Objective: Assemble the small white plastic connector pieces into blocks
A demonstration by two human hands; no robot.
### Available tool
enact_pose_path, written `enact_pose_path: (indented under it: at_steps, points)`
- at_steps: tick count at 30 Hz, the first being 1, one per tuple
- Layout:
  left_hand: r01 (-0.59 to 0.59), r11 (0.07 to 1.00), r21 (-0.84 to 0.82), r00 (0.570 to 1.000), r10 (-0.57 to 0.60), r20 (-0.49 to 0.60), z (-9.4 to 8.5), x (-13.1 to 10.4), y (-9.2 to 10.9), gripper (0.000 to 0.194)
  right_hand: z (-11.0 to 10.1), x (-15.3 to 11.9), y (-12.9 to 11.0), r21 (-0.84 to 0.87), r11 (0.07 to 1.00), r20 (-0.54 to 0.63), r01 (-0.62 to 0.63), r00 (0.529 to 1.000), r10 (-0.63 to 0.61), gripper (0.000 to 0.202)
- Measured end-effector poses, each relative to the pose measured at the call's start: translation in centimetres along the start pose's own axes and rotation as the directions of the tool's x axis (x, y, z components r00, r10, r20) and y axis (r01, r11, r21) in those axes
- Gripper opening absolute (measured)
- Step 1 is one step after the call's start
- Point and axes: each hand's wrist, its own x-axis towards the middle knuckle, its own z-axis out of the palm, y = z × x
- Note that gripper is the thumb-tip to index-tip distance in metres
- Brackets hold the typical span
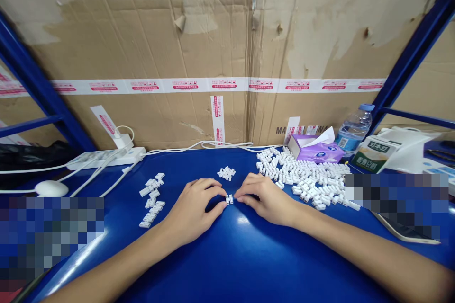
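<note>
A small white plastic piece with dark gaps (229, 199) is at the middle of the blue tabletop, between my two hands. My left hand (195, 208) pinches its left edge with thumb and index finger. Just to the right, my right hand (266, 199) has its thumb and fingers drawn together beside the piece; whatever they hold, if anything, is too small to make out. Beyond the hands lies a little heap of tiny white parts (226, 173). A loose column of white plastic pieces (152, 203) lies left of my left hand.
A large pile of white pieces (295, 173) spreads at the right. Behind it stand a purple tissue pack (316, 150), a water bottle (355, 128) and a green-and-white carton (375, 151). At the left back, a power strip (106, 157) trails white cables. Cardboard (159, 118) walls the rear.
</note>
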Motion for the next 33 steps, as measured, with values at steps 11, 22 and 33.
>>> enact_pose_path:
  at_steps: [11,22,33]
  points:
    - [-0.008,0.999,-0.035,1.0,0.008,-0.016,0.3,-0.4,0.8,0.015,0.2,0.0,-0.6,0.244,0.962,-0.031,-0.123,0.99,0.135,0.017]
    - [-0.006,0.999,-0.046,1.0,0.006,-0.012,0.2,-0.3,0.9,0.016,0.3,0.0,-0.7,0.222,0.964,-0.01,-0.144,0.989,0.15,0.017]
    - [-0.011,0.999,-0.046,1.0,0.011,-0.005,0.3,-0.4,0.9,0.016,0.3,0.2,-1.1,0.126,0.98,-0.015,-0.156,0.987,0.159,0.016]
